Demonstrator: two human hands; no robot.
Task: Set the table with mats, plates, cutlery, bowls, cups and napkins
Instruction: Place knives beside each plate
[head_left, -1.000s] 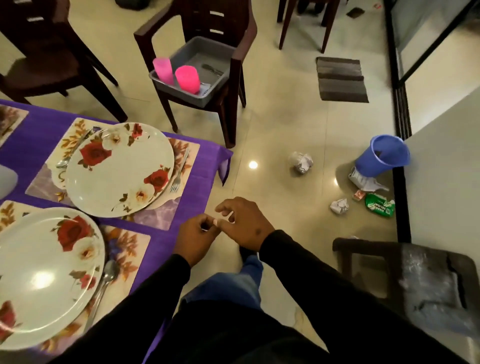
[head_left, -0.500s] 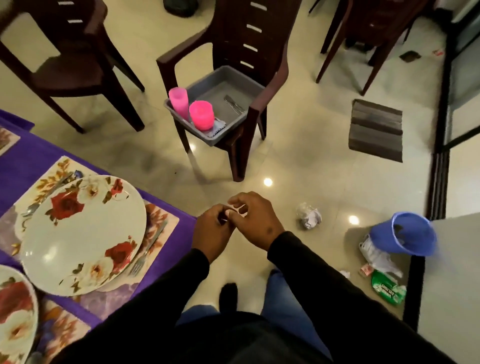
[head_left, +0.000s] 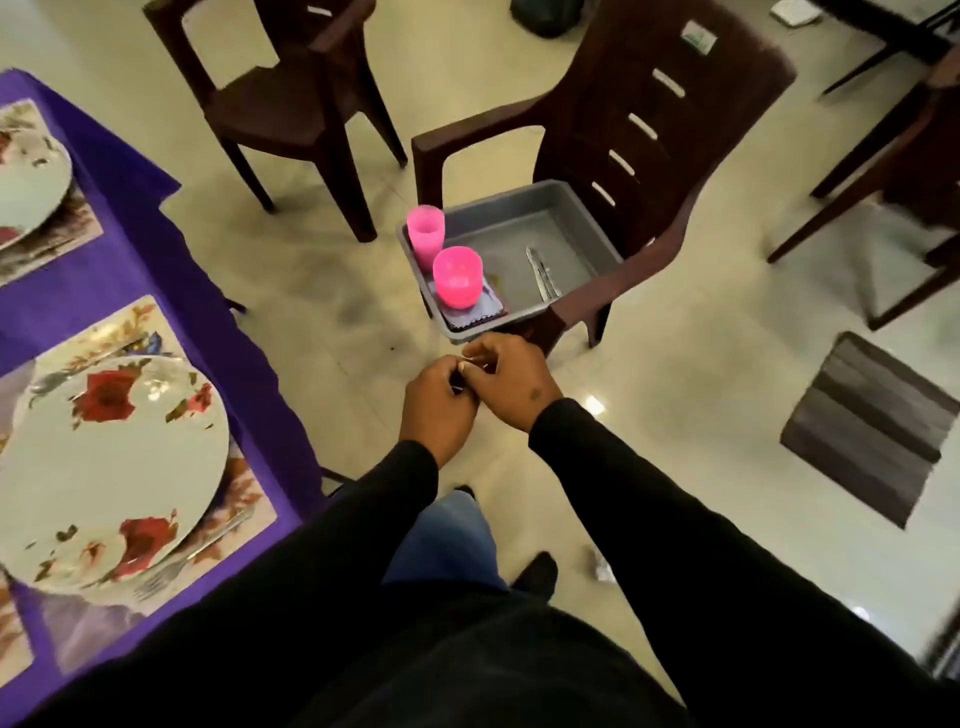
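Observation:
My left hand (head_left: 439, 410) and my right hand (head_left: 511, 384) meet in front of me over the floor, fingers curled against each other, with no object visible between them. Just beyond them a grey tub (head_left: 509, 249) sits on a brown chair (head_left: 649, 130). It holds a tall pink cup (head_left: 425, 234), a wider pink cup (head_left: 457, 278) standing on a dark folded napkin (head_left: 475, 317), and some metal cutlery (head_left: 543, 273). On the left, the purple-clothed table (head_left: 130, 208) carries floral mats (head_left: 119, 322), a flowered plate (head_left: 114, 467) with a fork (head_left: 192, 556) beside it, and another plate (head_left: 26, 182).
A second brown chair (head_left: 280, 93) stands beyond the table corner, and more chair legs (head_left: 909, 156) are at the right. A dark striped doormat (head_left: 872, 426) lies on the tiled floor to the right. Crumpled paper (head_left: 600, 569) lies near my feet.
My view has swung and moved toward the chair with the grey tub, which now lies just past my hands. My hands have stayed together the whole time.

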